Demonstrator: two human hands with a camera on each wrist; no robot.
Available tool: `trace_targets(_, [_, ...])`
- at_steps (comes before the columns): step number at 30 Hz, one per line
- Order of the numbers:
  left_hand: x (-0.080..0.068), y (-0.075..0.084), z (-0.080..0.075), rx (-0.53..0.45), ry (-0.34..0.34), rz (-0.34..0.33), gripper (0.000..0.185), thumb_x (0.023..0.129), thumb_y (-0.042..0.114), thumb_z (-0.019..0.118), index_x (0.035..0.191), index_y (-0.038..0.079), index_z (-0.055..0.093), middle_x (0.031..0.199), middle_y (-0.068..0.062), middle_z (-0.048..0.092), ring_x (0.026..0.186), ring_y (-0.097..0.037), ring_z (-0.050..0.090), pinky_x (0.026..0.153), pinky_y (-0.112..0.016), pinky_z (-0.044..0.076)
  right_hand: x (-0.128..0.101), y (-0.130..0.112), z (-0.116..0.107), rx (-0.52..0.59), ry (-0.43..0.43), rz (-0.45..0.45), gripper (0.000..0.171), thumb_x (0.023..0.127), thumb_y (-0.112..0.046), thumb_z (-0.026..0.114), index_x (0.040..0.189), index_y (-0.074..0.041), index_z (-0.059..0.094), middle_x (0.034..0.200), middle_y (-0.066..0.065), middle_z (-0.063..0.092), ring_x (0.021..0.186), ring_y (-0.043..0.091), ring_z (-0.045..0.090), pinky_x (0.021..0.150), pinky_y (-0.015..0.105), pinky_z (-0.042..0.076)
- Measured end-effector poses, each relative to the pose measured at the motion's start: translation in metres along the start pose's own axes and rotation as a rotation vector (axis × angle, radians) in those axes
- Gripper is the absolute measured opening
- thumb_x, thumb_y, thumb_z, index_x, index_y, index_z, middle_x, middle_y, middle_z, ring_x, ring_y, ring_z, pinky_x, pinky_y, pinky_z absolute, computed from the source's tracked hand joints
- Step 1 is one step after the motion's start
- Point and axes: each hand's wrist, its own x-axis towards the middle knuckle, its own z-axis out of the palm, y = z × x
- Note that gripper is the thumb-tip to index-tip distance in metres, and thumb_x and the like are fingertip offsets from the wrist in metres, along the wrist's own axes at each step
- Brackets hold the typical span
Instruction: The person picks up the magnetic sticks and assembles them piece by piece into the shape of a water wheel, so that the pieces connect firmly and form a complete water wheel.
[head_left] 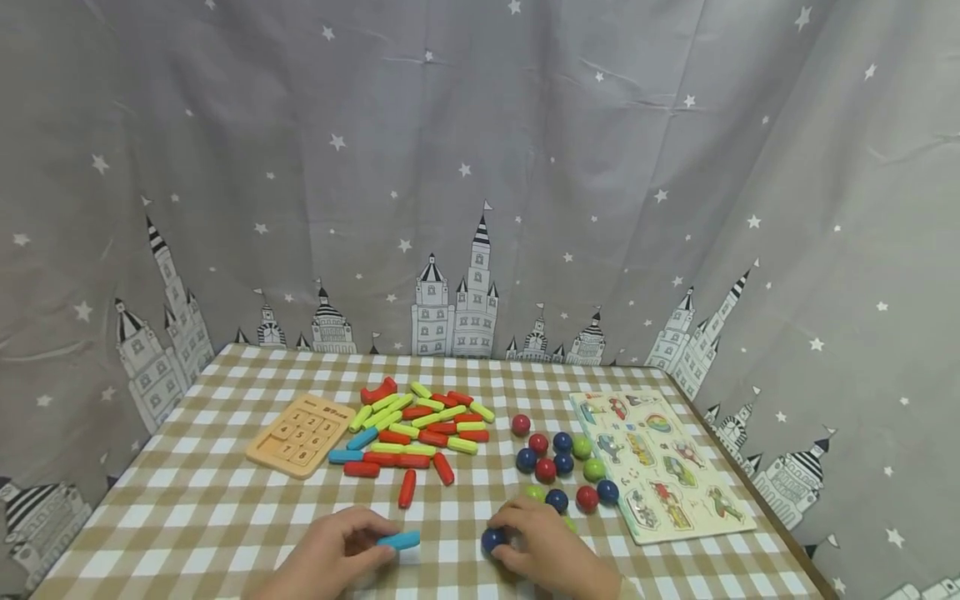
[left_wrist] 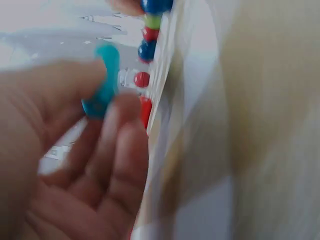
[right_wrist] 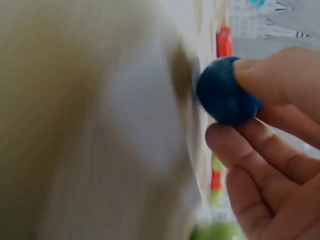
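Between thumb and fingers my left hand (head_left: 333, 550) pinches a light blue stick-shaped block (head_left: 400, 541), at the near side of the table. The left wrist view shows the same blue block (left_wrist: 104, 82) held at the fingertips, slightly blurred. To the right, my right hand (head_left: 546, 542) grips a dark blue ball (head_left: 492, 541) by thumb and fingertips. Up close in the right wrist view, the blue ball (right_wrist: 226, 91) appears just beside the checked cloth. A green ball (head_left: 570, 524) is partly hidden behind that hand.
Red, yellow-green and blue blocks (head_left: 432, 437) lie scattered mid-table, with a red arch-like piece (head_left: 378, 391) behind. Several red, blue and green balls (head_left: 546, 470) sit to the right. A wooden number puzzle (head_left: 302, 435) lies left, a picture puzzle board (head_left: 663, 462) right, on a checked tablecloth (head_left: 187, 508).
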Motion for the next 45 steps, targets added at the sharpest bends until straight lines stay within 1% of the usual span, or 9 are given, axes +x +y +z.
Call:
trace_targets(7, [0.002,-0.003,0.008,-0.087,0.082,-0.123,0.029,0.090,0.029,0.081,0.113,0.013,0.076,0.104,0.000,0.074,0.082,-0.005,0.064,0.073,-0.021,0.055,0.009,0.007,0.026,0.407,0.070,0.074,0.025,0.089,-0.025,0.080,0.114,-0.020,0.075,0.103,-0.013,0.069,0.089,0.002,0.065,0.080,0.022,0.055])
trace_targets(11, [0.002,-0.003,0.007,-0.082,0.060,-0.097,0.029,0.089,0.029,0.081,0.112,0.013,0.077,0.104,0.000,0.073,0.082,-0.005,0.065,0.073,-0.022,0.055,0.010,0.008,0.033,0.522,0.097,0.080,0.026,0.089,-0.022,0.081,0.114,-0.018,0.076,0.104,-0.009,0.071,0.087,0.005,0.067,0.077,0.021,0.056])
trace_targets(15, [0.003,-0.002,0.003,-0.046,-0.005,-0.052,0.024,0.090,0.029,0.080,0.112,0.017,0.077,0.105,0.003,0.072,0.084,-0.004,0.065,0.073,-0.021,0.055,0.018,0.000,0.039,0.541,0.080,0.026,0.027,0.089,-0.024,0.081,0.115,-0.017,0.077,0.105,-0.008,0.073,0.087,0.003,0.067,0.078,0.021,0.056])
trace_targets(19, [0.006,0.001,0.003,-0.005,-0.052,-0.015,0.021,0.091,0.029,0.080,0.110,0.021,0.076,0.102,0.006,0.071,0.082,-0.004,0.062,0.071,-0.021,0.053,0.023,-0.012,0.042,0.525,0.076,0.016,0.024,0.090,-0.027,0.081,0.113,-0.020,0.077,0.102,-0.013,0.072,0.085,0.001,0.066,0.076,0.021,0.055])
trace_targets(26, [0.005,0.003,0.005,0.054,-0.045,-0.030,0.019,0.089,0.029,0.081,0.106,0.022,0.076,0.096,0.006,0.068,0.078,-0.003,0.057,0.066,-0.021,0.049,0.024,-0.018,0.044,0.512,0.075,0.035,0.025,0.091,-0.028,0.080,0.114,-0.021,0.077,0.102,-0.014,0.072,0.085,0.001,0.066,0.077,0.021,0.055])
trace_targets(29, [0.003,0.002,0.005,0.064,-0.057,-0.048,0.019,0.088,0.029,0.082,0.106,0.022,0.076,0.096,0.005,0.067,0.078,-0.003,0.056,0.066,-0.021,0.049,0.018,-0.008,0.037,0.410,0.187,0.045,0.023,0.091,-0.027,0.079,0.112,-0.019,0.077,0.100,-0.012,0.071,0.082,0.001,0.063,0.073,0.020,0.054])
trace_targets(33, [0.000,-0.001,0.002,0.088,-0.056,-0.060,0.019,0.089,0.028,0.082,0.106,0.024,0.075,0.097,0.005,0.066,0.079,-0.003,0.056,0.067,-0.020,0.049,0.014,0.009,0.023,0.181,0.479,0.096,0.013,0.089,-0.013,0.080,0.102,-0.015,0.078,0.090,-0.010,0.068,0.076,0.001,0.056,0.066,0.019,0.051])
trace_targets(35, [-0.002,-0.003,0.000,0.100,-0.048,-0.059,0.019,0.089,0.028,0.081,0.107,0.024,0.075,0.096,0.005,0.065,0.078,-0.003,0.056,0.066,-0.020,0.049,0.013,0.016,0.019,0.117,0.579,0.126,0.014,0.087,-0.006,0.080,0.099,-0.013,0.078,0.088,-0.009,0.066,0.075,0.001,0.056,0.065,0.019,0.051])
trace_targets(45, [0.001,-0.003,0.001,0.130,-0.064,-0.021,0.019,0.090,0.029,0.080,0.108,0.024,0.075,0.094,0.008,0.065,0.075,-0.002,0.054,0.063,-0.021,0.046,0.020,0.023,0.017,0.008,0.615,0.050,0.019,0.082,0.000,0.080,0.099,-0.008,0.079,0.094,-0.004,0.068,0.076,0.002,0.060,0.067,0.021,0.054])
